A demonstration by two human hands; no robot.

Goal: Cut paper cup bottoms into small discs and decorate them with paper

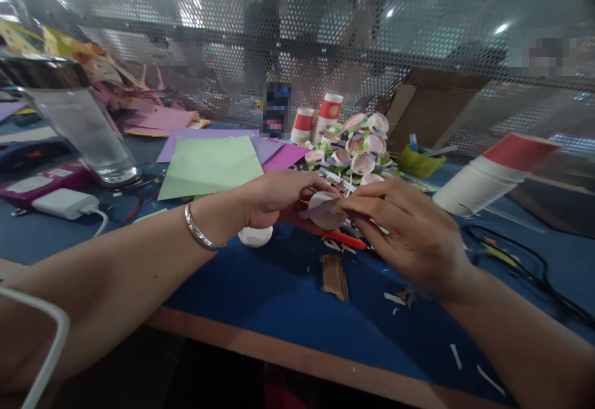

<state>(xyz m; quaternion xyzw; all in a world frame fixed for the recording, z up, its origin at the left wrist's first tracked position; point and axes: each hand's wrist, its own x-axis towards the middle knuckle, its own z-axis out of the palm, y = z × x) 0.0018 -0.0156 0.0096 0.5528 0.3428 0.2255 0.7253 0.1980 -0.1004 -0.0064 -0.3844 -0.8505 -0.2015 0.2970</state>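
My left hand [283, 195], with a silver bangle at the wrist, grips a round white paper disc [331, 218], which looks like a cut cup bottom. Across the disc lies a small purple paper strip [312, 212]. The fingertips of my right hand [409, 229] are pinched together at the disc's right edge, on the strip's end as far as I can see. Below my left hand another white disc [255, 237] rests on the blue table. An orange-red pen-like tool [346, 238] lies just under the held disc, partly hidden by my hands.
Behind my hands is a pile of paper-cup discs [362, 162] with green and purple bits. Green paper [211, 164] lies left, near a glass bottle [83, 130]. Stacked paper cups [493, 176] lean at right, near black cable [525, 260]. Cardboard [334, 277] lies near the table edge [260, 344].
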